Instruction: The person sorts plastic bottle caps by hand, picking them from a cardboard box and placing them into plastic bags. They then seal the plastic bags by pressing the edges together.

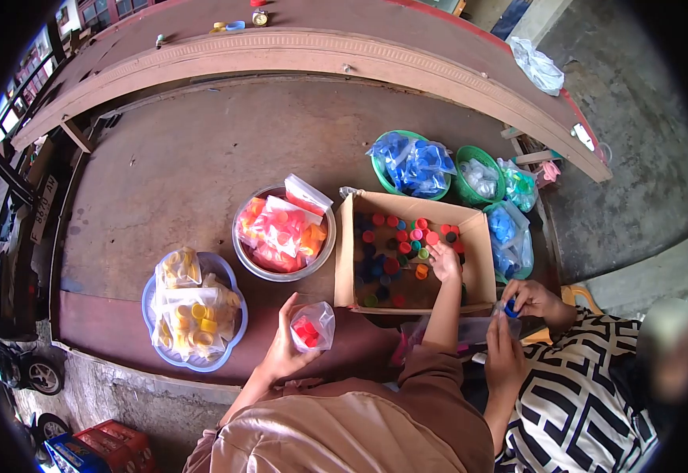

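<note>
My left hand (282, 347) is wrapped round the side of a small clear plastic bag (324, 322) with red bottle caps (306, 331) inside it. My right hand (445, 262) reaches into a cardboard box (345, 260), palm partly turned up and fingers apart. Its fingertips are close to a pinkish-red cap (432, 236); whether they touch it is hard to make out. Loose caps in red, dark blue, black, green and orange lie over the box floor, including an orange cap (422, 271) beside my right hand.
A metal bowl (330, 251) holds bagged red and orange caps. Left of it, a pale blue tray (148, 315) carries bagged yellow caps. Green baskets (459, 175) and bags of blue caps (509, 232) stand behind and right. At my right, a co-worker's hands (529, 303) handle a blue cap.
</note>
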The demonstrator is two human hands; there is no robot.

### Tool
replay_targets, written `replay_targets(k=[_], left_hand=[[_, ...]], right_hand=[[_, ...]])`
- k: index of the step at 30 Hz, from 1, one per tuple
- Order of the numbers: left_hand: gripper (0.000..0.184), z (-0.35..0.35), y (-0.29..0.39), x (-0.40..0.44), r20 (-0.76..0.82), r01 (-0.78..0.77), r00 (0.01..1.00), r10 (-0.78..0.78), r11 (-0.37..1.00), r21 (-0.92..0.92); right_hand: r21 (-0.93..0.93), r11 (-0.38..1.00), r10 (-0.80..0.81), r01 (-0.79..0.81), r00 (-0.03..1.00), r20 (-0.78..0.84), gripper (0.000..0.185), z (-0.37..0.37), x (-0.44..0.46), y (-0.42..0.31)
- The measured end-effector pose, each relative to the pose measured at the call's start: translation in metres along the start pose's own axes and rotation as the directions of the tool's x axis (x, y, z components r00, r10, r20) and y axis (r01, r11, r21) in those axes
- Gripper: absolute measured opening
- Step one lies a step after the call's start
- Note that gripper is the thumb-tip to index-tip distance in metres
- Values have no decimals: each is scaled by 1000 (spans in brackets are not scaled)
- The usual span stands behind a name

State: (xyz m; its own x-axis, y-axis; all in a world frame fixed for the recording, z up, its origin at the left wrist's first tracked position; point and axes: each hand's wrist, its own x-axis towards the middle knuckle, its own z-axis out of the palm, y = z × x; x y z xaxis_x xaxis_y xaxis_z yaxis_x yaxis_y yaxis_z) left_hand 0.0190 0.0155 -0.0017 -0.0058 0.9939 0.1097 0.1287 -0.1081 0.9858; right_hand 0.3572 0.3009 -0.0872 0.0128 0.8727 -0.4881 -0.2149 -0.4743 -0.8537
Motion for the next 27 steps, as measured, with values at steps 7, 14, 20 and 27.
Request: replay_targets(k=[7, 14, 20, 27], left_hand=[[104, 3, 3, -1, 8, -1, 1000, 1, 1000, -8], [105, 4, 3, 2, 0, -29, 1000, 29, 999, -19], [105, 1, 5, -4, -29, -79, 996, 78, 996, -29], [99, -24, 36, 30, -4, -126, 991, 131, 945, -303]], right_hand=[[78, 946, -322, 314, 939, 124, 25, 72, -95, -14], [-291, 279, -298, 915, 370, 880, 5, 173, -230, -12], [-334, 350, -261, 875, 434, 862, 23, 176, -239, -6], [-233, 417, -209, 879, 342, 916, 28, 183, -236, -18]])
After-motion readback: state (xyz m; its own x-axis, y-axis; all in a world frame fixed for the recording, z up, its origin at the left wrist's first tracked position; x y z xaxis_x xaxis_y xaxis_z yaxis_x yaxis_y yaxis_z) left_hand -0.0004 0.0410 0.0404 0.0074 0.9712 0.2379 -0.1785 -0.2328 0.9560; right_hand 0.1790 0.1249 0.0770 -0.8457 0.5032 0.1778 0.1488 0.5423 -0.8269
